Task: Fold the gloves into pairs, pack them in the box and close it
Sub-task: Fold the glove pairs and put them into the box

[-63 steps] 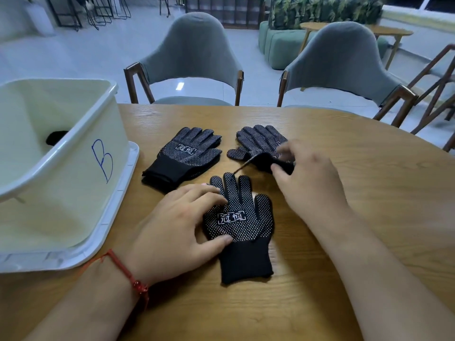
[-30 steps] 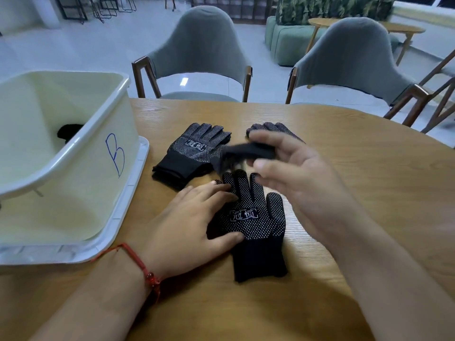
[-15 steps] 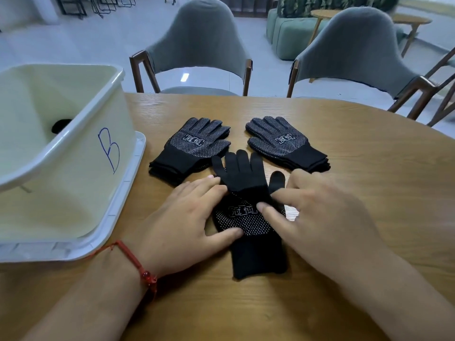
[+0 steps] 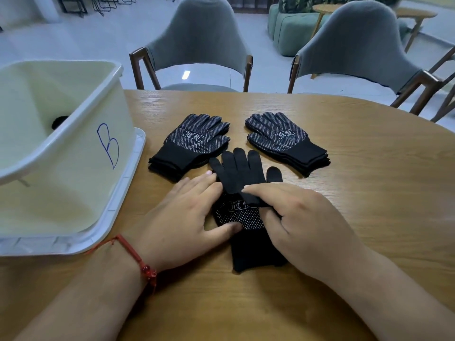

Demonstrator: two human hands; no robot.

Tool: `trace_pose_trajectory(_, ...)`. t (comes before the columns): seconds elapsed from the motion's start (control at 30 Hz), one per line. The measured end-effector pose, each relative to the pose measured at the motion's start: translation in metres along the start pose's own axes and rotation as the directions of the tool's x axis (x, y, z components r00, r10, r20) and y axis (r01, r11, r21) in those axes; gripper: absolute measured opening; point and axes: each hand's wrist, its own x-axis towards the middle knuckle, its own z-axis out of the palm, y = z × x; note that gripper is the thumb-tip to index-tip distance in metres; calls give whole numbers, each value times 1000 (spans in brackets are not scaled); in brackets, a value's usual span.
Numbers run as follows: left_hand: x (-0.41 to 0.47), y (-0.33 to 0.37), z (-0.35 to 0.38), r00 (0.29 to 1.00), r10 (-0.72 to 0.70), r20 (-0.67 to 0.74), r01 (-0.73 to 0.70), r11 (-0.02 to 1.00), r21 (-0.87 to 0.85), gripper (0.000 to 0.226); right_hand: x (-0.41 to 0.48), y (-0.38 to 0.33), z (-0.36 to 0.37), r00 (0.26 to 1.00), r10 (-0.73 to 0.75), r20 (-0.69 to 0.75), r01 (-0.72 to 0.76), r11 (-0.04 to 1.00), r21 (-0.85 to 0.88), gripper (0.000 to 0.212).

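Half a second back the right hand [image 4: 302,222] lay flat; now its fingers are curled and pinch the near edge of the top glove [image 4: 240,172]. That glove lies plain side up on the lower glove [image 4: 242,219], set a little further from the person, so the lower one's dotted palm and cuff still show. Both rest on the desk [image 4: 357,193], right in front of the person.

The left hand [image 4: 179,217] is spread flat on the lower glove's left edge, thumb on the dots, pinning it down.

These are thin knit gloves, so I'd expect them to be light and floppy, and nothing here can break. A pull at one corner would likely drag or bunch the fabric. The cuff, being the thickest band, looks the best place to take hold, with the other hand holding the pair flat. The dots should grip the desk somewhat.

Further out lie two gloves, the left pile [image 4: 194,141] and the right pile [image 4: 283,139], dotted side up, near each other but apart. The open box [image 4: 73,168] stands at the left on its lid [image 4: 128,183], with something dark inside.
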Motion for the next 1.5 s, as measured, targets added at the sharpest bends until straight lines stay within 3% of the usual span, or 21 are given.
trace_pose_trajectory(0.23, 0, 0, -1, 999, 34, -15, -34, 999, -37, 80, -2, -6, -3, 1000, -25, 6, 24, 998, 57, 35)
trace_pose_trajectory(0.57, -1, 2, -3, 999, 28, -24, -30, 998, -54, 79, -3, -6, -3, 996, -67, -51, 65, 997, -39, 28)
trace_pose_trajectory(0.8, 1, 2, -3, 999, 16, -31, -18, 997, -81, 69, -3, -7, -4, 998, -52, 29, 54, 995, -84, 28)
trace_pose_trajectory(0.93, -1, -3, -3, 994, -69, -89, 46, 970, -240, 87, -2, -7, -5, 997, -34, 64, 37, 998, -54, 30)
trace_pose_trajectory(1.1, -4, 2, -4, 984, -155, -84, 125, 950, -288, 115, -1, -6, -4, 998, -32, 56, 32, 999, -5, 33)
trace_pose_trajectory(1.33, -4, -1, -4, 990, -120, -68, 102, 969, -225, 106, -3, -7, -5, 999, -44, 29, 45, 999, -13, 33)
trace_pose_trajectory(1.5, -4, -4, -3, 993, -117, -23, 111, 977, -184, 102, -3, -9, -8, 994, -48, 95, 54, 997, -52, 29)
